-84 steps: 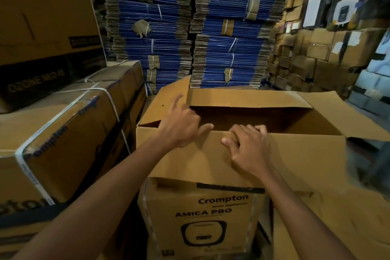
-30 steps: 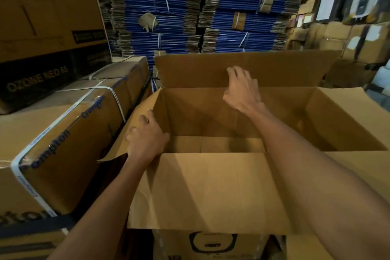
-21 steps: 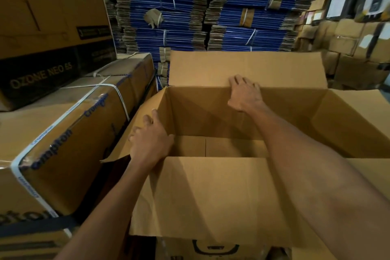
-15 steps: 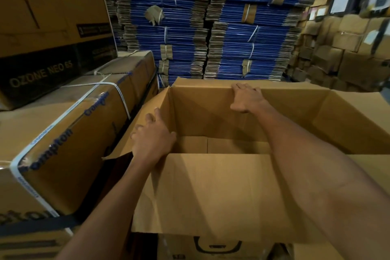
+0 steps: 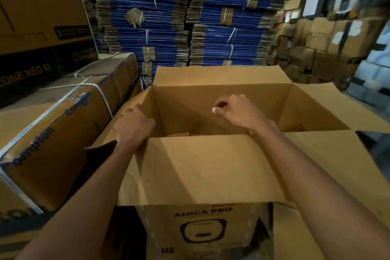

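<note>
One hand [image 5: 238,112] now off far flap [image 5: 219,75]

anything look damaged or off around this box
The brown paper band on the left blue carton stack is torn, unlike the neat bands nearby. The left flap of the box, gripped by the left hand, looks buckled at its near corner.
</note>
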